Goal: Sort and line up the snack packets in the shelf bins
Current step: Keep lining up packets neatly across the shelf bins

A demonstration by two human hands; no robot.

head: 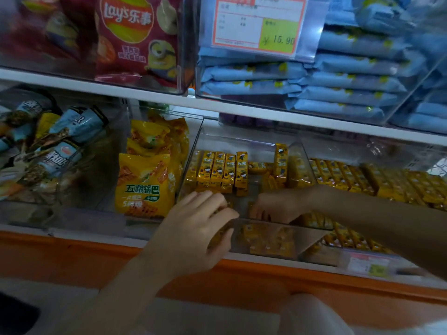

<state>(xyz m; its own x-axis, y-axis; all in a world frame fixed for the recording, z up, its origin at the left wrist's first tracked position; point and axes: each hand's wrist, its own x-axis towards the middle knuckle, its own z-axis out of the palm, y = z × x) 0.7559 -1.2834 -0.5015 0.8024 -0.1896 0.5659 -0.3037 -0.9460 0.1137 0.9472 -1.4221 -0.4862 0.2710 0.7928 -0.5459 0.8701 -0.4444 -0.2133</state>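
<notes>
Reaching into the clear plastic bin [310, 240] on the lower shelf, both hands crowd its front wall. The left hand [198, 221] curls its fingers over the front rim; the right hand [278, 206] points curled fingers down at the bin floor. Whether either grips a packet cannot be told. Bare floor lies open between a row of small yellow snack packets [219, 170], upright at the back left, and one upright packet by the right wall. A white shelf board [242, 110] overhangs the bin's rear.
</notes>
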